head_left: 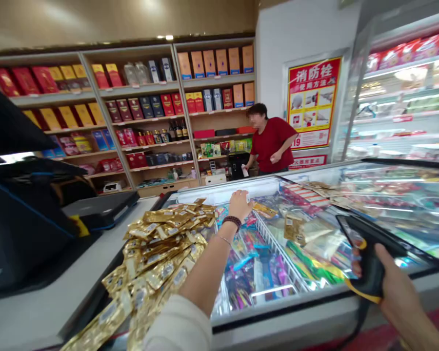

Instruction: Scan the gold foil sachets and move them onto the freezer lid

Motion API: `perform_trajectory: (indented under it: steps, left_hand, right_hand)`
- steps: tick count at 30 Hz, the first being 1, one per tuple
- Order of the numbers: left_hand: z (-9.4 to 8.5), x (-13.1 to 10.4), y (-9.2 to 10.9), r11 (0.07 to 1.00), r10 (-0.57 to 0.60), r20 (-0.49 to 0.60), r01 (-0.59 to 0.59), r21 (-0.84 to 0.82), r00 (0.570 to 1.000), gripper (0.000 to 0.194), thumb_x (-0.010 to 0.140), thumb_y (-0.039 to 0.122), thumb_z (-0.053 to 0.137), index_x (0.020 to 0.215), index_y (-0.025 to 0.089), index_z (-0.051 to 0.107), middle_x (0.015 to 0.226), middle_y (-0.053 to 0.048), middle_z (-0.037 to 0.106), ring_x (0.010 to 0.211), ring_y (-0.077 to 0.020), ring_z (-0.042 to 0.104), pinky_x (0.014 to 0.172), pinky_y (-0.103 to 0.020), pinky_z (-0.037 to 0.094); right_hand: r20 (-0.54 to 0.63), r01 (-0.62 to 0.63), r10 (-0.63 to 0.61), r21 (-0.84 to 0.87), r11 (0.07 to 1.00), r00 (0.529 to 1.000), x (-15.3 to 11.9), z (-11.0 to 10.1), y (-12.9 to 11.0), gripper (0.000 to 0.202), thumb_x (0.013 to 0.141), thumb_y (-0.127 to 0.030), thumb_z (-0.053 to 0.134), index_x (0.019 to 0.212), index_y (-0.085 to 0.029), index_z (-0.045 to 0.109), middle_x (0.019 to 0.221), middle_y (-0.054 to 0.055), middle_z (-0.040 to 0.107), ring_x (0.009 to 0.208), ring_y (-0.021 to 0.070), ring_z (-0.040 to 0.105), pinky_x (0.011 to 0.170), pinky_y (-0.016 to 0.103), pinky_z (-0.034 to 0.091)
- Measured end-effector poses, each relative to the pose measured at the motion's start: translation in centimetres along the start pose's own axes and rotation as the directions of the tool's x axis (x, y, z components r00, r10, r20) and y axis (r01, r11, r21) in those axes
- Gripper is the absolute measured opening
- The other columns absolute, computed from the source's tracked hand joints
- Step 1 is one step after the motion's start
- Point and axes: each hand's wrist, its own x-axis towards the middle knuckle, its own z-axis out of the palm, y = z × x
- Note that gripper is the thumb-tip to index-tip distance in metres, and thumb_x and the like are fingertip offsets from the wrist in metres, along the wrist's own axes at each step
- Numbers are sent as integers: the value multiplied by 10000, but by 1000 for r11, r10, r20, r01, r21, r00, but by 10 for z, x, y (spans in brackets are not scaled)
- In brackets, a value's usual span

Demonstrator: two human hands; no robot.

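Note:
My left hand (240, 206) reaches out over the freezer, its fingers curled and mostly turned away from me. A small pale edge shows at the fingertips, but what they hold, if anything, I cannot make out. Beneath and around that hand lie colourful ice-cream packets (265, 273) in a white wire basket (278, 246). Left of my forearm spreads a heap of shiny gold packets (164, 248). On the right, my right hand (397, 287) grips a black and yellow pistol-grip barcode scanner (373, 265), held above the freezer's front edge.
Dark checkout equipment (22, 219) stands on the counter (32, 307) at the left. A person in a red shirt (274, 144) is behind the freezer (325, 292). Shelves of boxed goods (149, 105) line the back wall, and a lit display fridge (406, 114) is at the right.

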Motion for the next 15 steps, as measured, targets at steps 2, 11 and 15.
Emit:
perform_trajectory:
  steps: [2,11,15]
  left_hand:
    - [31,10,18,999,16,86,-13,-41,996,544,896,322,733,1401,163,608,1528,-196,572,1449,-350,490,1207,-451,366]
    - [113,3,58,993,-101,156,110,-46,983,632,899,517,712,1311,40,655,1436,-344,594,1415,-484,497,1179,-572,370]
    - [115,0,65,945,-121,122,152,-290,985,296,925,374,703,1045,108,750,1142,-292,734,1285,-468,614,1102,-576,457]
  right_hand:
    - [11,-44,43,126,991,999,0,-3,1,589,579,-572,944,945,-255,610,767,-16,537,515,123,449,427,271,393]
    - [30,-16,13,114,993,999,1,-4,7,596,687,-678,864,1031,-246,638,774,-16,564,507,119,446,423,239,403]
    - [19,-14,12,135,991,1000,1,-5,9,597,667,-680,877,1020,-253,655,777,-14,575,497,117,435,408,242,411]
